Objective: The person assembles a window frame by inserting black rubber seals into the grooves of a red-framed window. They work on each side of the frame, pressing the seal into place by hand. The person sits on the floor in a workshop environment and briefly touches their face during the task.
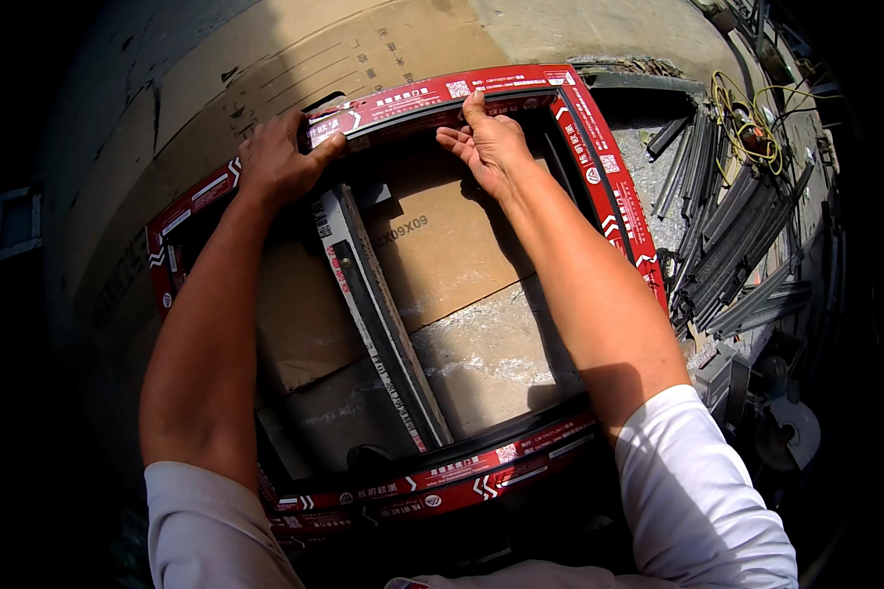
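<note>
A rectangular window frame (619, 201), dark with red printed protective film, lies in front of me. My left hand (283, 162) grips its far rail left of the middle, fingers over the outer side and thumb along the top. My right hand (491, 147) is at the same rail, further right. Its thumb presses against the rail, while the other fingers are spread just inside the opening and wrap round nothing. Inside the frame a pale-and-dark profile bar (378, 314) runs from near the far rail toward the near rail (550, 432).
Flat cardboard (452, 245) lies under the frame and beyond it. To the right are a pile of dark profile offcuts (727, 226), a tangled yellow cord (751, 123) and a machine with a round disc (794, 432). A small pale frame (18, 224) shows at far left.
</note>
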The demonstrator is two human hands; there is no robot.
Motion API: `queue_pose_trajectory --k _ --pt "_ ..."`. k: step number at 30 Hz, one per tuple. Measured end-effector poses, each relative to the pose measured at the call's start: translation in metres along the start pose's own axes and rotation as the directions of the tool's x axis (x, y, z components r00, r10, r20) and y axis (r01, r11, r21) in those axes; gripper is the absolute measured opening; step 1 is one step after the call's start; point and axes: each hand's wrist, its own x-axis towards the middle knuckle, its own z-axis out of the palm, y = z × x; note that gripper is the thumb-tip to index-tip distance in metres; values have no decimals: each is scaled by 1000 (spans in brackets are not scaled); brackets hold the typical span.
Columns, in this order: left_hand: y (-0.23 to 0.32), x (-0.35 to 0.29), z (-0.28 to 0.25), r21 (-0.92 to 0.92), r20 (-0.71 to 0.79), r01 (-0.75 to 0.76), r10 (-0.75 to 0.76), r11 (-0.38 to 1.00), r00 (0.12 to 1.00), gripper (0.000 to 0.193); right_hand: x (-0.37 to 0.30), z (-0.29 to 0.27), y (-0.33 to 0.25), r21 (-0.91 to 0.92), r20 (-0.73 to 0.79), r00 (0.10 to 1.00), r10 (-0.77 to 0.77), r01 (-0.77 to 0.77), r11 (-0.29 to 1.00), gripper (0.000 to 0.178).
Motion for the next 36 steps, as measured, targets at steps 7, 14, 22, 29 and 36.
queue_pose_trajectory --k 7,14,22,29,36 --pt "2 -4 0 10 -38 -33 33 999 999 68 -3 3 0 -30 -55 998 -36 34 999 51" --pt "-6 -7 7 -11 -39 -57 57 998 998 69 -8 6 -1 -80 -78 996 -34 27 996 53" --pt "-4 -9 3 -34 -62 -72 70 997 996 66 -9 -6 -6 20 -6 999 -39 39 999 55" --pt "-4 -8 4 -45 -65 -71 68 996 996 67 9 -36 -30 36 -105 992 -72 76 996 63" --pt "-5 -5 3 -55 -44 -53 51 997 998 73 -1 -20 -31 28 -176 984 -41 47 999 53"
